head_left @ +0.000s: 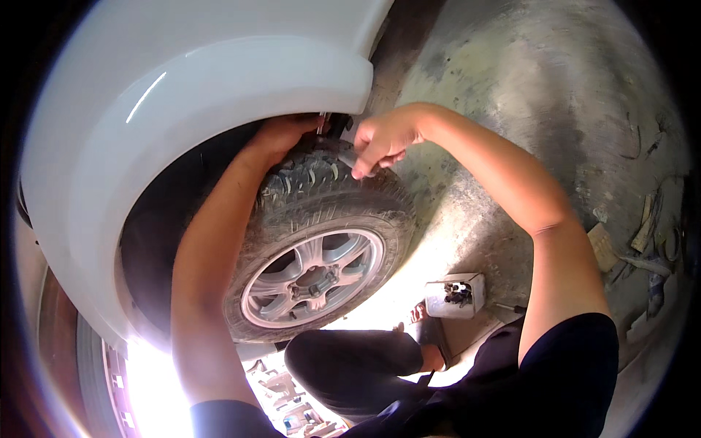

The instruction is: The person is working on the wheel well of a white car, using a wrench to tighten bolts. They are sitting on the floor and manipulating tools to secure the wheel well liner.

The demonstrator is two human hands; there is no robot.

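My left hand point(281, 137) reaches into the wheel arch above the tyre, its fingers closed at a thin shiny metal rod point(321, 123) that stands upright; the fingertips are partly hidden in shadow. Just to its right, my right hand point(383, 140) is closed around the handle of a grey tool point(345, 154). The tool's far end lies in the dark close to the left hand, so its kind is unclear. Below both hands is the dusty, knobbly tyre point(307, 179), mounted on a silver spoked rim point(314, 277) and turned outward from the arch.
The white fender point(219, 69) curves over the wheel. A white square container point(454, 296) with dark small parts stands on the floor near my foot, and a dark-handled tool point(510, 308) lies beside it. Scraps and tools point(646, 259) lie at the far right.
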